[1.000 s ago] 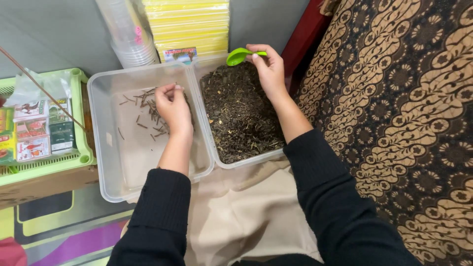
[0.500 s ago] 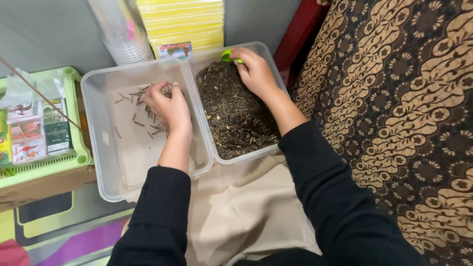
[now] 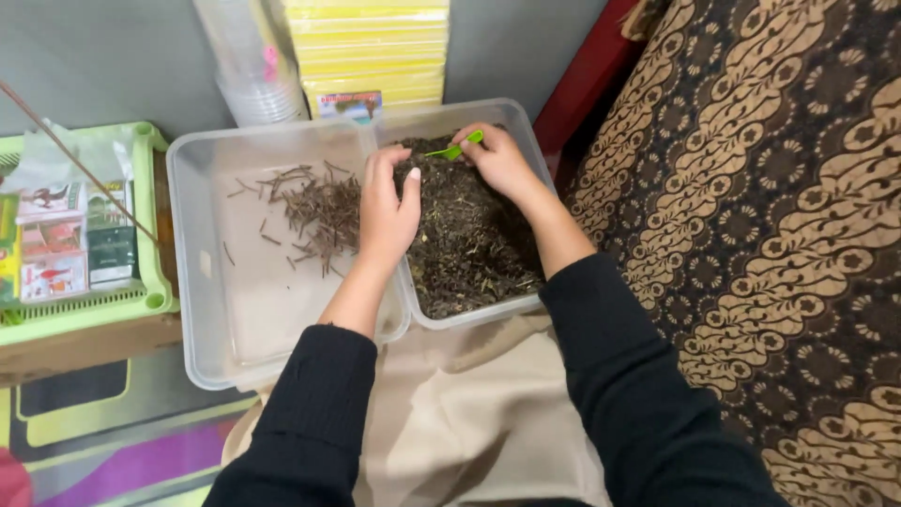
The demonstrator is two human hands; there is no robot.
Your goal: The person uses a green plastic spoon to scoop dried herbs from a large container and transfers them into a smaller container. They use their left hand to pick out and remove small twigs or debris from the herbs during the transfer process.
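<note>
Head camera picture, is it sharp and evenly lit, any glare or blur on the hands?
Head view: soft, even light, faint shadows; left hand and right hand fairly sharp, scoop slightly soft; mild sheen on the tub rim, no strong glare.

The green scoop [image 3: 457, 147] is mostly hidden inside the right hand [image 3: 502, 161] (only its tip shows). The yellow stack [image 3: 371, 47] is cut off at the top.

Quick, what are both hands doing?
Left hand: fingers pinched, holding what cannot be told.
Right hand: closed on a green scoop.
</note>
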